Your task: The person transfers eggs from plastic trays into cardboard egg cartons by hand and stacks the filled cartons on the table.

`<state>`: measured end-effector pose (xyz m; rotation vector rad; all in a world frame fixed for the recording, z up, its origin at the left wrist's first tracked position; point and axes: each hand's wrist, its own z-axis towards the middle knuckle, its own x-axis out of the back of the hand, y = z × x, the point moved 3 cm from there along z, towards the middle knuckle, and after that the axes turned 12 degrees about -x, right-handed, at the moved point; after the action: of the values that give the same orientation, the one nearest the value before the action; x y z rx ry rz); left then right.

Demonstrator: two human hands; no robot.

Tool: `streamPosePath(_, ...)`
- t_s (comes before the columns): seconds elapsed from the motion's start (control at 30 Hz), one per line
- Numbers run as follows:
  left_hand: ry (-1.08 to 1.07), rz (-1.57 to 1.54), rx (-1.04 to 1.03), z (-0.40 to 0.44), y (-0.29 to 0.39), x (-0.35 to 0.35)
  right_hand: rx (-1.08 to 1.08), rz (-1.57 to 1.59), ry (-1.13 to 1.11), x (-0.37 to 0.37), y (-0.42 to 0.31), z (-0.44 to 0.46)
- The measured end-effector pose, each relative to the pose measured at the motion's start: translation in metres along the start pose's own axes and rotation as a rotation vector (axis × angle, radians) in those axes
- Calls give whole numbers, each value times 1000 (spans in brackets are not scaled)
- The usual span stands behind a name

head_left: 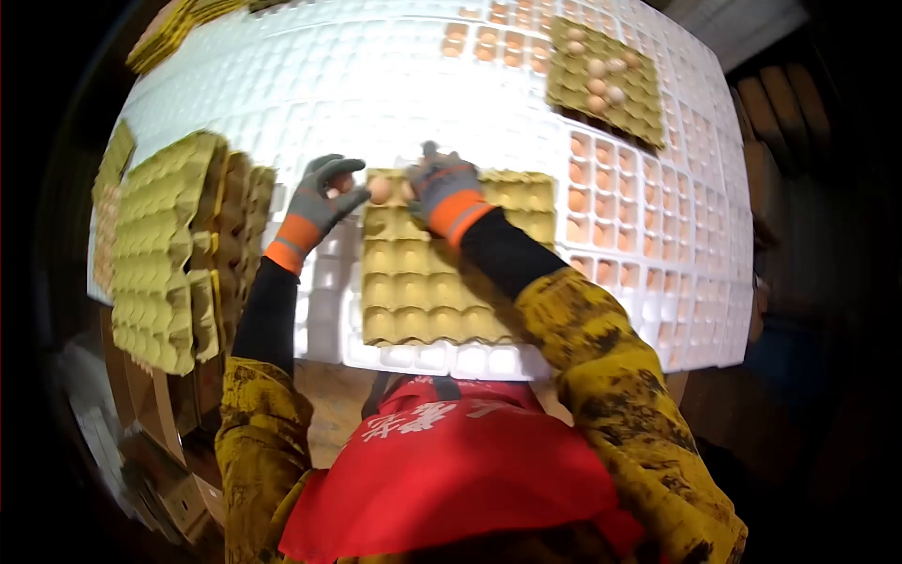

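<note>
White plastic trays (310,70) spread wide, with brown eggs (577,174) in cells at right; yellow-green pulp trays (160,244) stacked at left, beside the left arm (263,315); straight ahead, a near pulp tray (413,287), almost square, so of no clear long axis, partly under the right arm (507,249); at far right, another pulp tray (646,108) with loose eggs (598,86); at the near pulp tray's far side, gloved and apart, left hand (321,195) just off its left edge, fingers curled around at least one held egg (342,180); right hand (445,188) over the far rows, fingers bent down beside a half-hidden egg (408,191), grip impossible to make out; smallest, a corner egg (379,190) in the far-left cell, between both hands, close by the left thumb.
</note>
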<state>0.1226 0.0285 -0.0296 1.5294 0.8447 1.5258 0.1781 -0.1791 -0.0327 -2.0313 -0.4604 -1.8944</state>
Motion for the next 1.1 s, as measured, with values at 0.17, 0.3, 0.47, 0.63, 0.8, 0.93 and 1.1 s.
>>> streamPosePath(0.17,-205,833,-224,24,12,-36,-182,775,72,38,39,-64)
streamPosePath(0.3,2,592,-231,7,6,-24,-341,1050,229,23,149,-177)
streamPosePath(0.47,110,349,-301,-26,98,-96,-802,643,231,1,312,-337)
streamPosePath(0.63,-145,188,-453,-47,186,-298,-838,451,168,-27,350,-372)
streamPosePath(0.8,-288,446,-425,-39,213,-427,-741,636,359,-43,369,-377)
streamPosePath(0.93,-406,649,-398,-40,214,-464,-698,1049,299,-61,396,-384)
streamPosePath(1.1,-321,712,-395,-59,217,-442,-719,1512,180,-60,409,-411)
